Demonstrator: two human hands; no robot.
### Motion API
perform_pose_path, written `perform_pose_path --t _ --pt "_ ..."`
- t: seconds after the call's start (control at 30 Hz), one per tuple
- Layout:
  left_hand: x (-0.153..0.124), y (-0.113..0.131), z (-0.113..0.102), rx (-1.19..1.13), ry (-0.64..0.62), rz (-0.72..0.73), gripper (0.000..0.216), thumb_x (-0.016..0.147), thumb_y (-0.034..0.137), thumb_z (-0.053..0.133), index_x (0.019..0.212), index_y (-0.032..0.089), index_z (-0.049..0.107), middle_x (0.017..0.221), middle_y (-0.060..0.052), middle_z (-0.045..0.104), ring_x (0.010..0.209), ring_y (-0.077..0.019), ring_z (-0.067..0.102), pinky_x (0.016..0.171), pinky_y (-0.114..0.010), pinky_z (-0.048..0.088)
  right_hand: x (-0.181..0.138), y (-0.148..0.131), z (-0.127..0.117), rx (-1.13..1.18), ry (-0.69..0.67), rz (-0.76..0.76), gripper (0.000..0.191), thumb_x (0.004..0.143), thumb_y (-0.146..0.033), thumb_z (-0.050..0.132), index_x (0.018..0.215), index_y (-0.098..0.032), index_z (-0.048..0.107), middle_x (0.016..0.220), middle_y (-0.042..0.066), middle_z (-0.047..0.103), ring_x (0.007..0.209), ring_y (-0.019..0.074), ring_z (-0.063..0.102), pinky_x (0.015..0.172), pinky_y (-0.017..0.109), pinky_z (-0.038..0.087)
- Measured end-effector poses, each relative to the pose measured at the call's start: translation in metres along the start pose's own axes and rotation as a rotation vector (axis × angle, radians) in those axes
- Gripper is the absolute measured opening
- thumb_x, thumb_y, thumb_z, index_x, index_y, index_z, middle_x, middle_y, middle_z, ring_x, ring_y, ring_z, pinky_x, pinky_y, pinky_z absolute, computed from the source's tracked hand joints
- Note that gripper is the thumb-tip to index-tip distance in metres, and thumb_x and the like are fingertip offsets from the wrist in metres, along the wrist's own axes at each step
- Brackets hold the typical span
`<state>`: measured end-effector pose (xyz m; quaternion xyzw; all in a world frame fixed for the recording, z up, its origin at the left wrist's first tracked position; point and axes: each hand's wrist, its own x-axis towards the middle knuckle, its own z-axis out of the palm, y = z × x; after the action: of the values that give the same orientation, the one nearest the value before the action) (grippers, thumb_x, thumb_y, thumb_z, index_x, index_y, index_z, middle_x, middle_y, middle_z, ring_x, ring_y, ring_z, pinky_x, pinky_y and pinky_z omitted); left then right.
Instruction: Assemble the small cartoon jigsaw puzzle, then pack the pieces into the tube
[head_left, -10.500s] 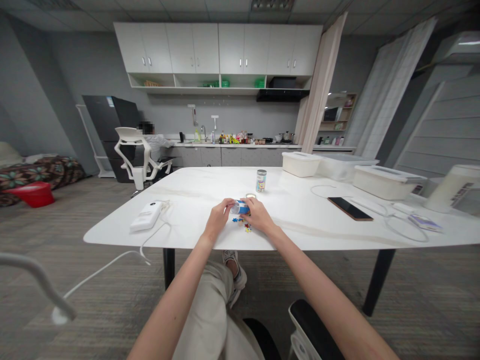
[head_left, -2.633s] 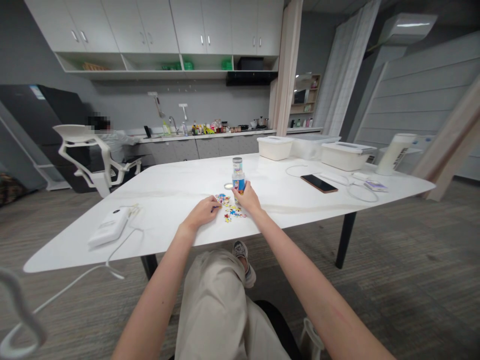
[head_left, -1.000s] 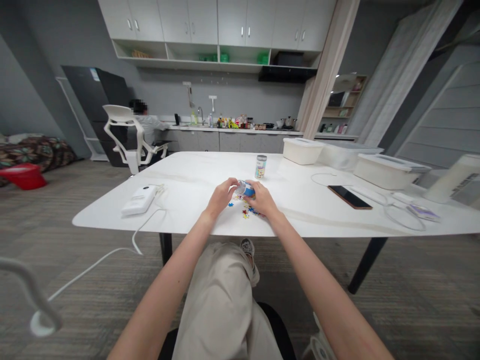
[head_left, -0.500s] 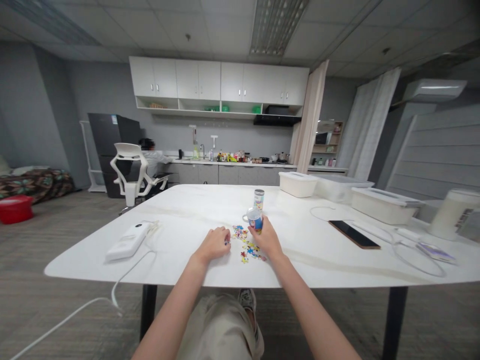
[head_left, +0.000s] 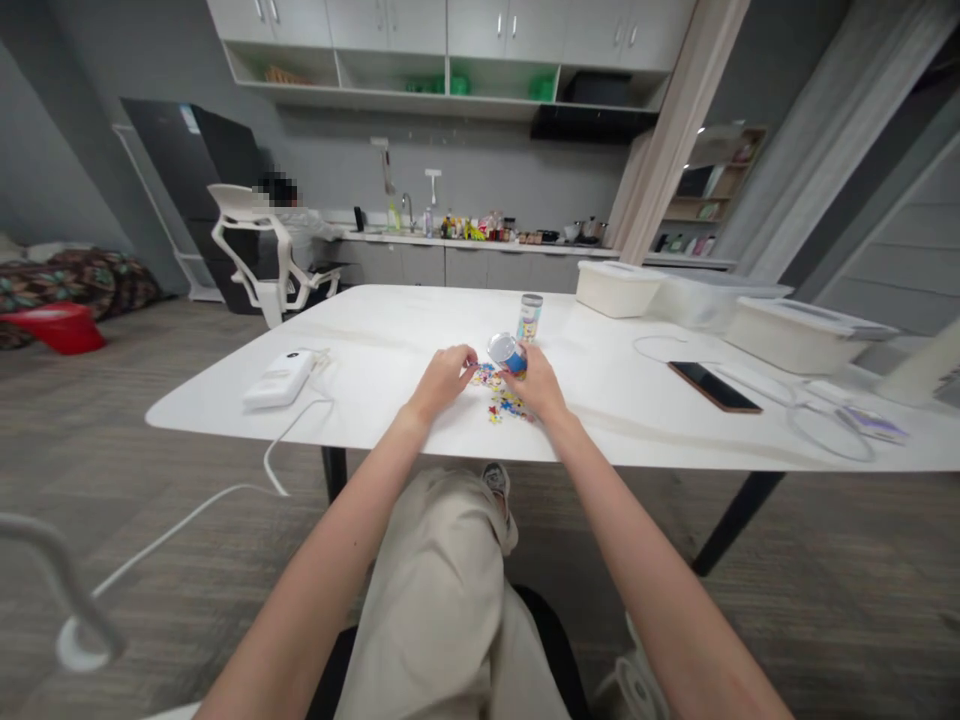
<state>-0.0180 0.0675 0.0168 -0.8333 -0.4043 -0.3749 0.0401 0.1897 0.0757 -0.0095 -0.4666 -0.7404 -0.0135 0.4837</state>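
My right hand (head_left: 538,383) grips a small blue printed can (head_left: 511,356), tilted so its round silvery end faces up and left. My left hand (head_left: 448,378) is beside it, thumb and fingers pinched on what looks like a jigsaw puzzle piece (head_left: 471,363), mostly hidden. Under and between both hands lie loose, colourful jigsaw pieces (head_left: 507,402) in a scattered pile. Just behind the blue can, a second printed can (head_left: 529,316) with a grey top stands upright on the white table (head_left: 390,340).
A white power device (head_left: 279,380) with a cable lies at left. To the right are a dark phone (head_left: 715,386), cables and a white lidded box (head_left: 616,290), with more containers beyond. A person (head_left: 300,235) sits in a white-framed chair at the far left.
The view has tipped downward. The blue can has tilted further left in my right hand, and my left hand has moved closer to it, over the far pieces.
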Motion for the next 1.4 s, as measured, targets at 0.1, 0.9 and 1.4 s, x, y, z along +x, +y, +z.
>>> perform_pose_path --t 0.1,0.9,1.4 --pt "0.003 0.000 0.002 -0.025 0.084 0.012 0.003 0.090 0.017 0.055 0.091 0.019 0.055 0.091 -0.004 0.066 0.088 -0.0187 0.061 0.086 -0.035 0.046 0.000 0.003 0.002 -0.012 -0.015 -0.046 0.051 0.080 -0.038 0.066 0.125 -0.019 0.050 0.118 0.014 0.061 0.111 0.0316 0.057 0.097 0.048 0.046" --pt "0.003 0.014 0.001 -0.043 0.200 0.250 0.022 0.093 0.012 0.038 0.106 0.018 0.055 0.116 -0.012 0.062 0.112 -0.0193 0.058 0.097 -0.035 0.047 0.002 -0.001 0.000 -0.042 -0.082 -0.146 0.053 0.083 -0.040 0.064 0.129 -0.018 0.050 0.120 0.014 0.059 0.110 0.0299 0.055 0.097 0.045 0.046" --pt "-0.003 -0.009 0.017 0.081 -0.309 -0.060 0.024 0.089 0.026 0.049 0.101 0.020 0.068 0.106 -0.007 0.072 0.100 -0.0210 0.065 0.095 -0.033 0.047 0.003 0.007 0.001 -0.067 0.210 0.126 0.054 0.085 -0.062 0.053 0.118 -0.019 0.050 0.107 0.012 0.059 0.101 0.0269 0.055 0.093 0.045 0.046"
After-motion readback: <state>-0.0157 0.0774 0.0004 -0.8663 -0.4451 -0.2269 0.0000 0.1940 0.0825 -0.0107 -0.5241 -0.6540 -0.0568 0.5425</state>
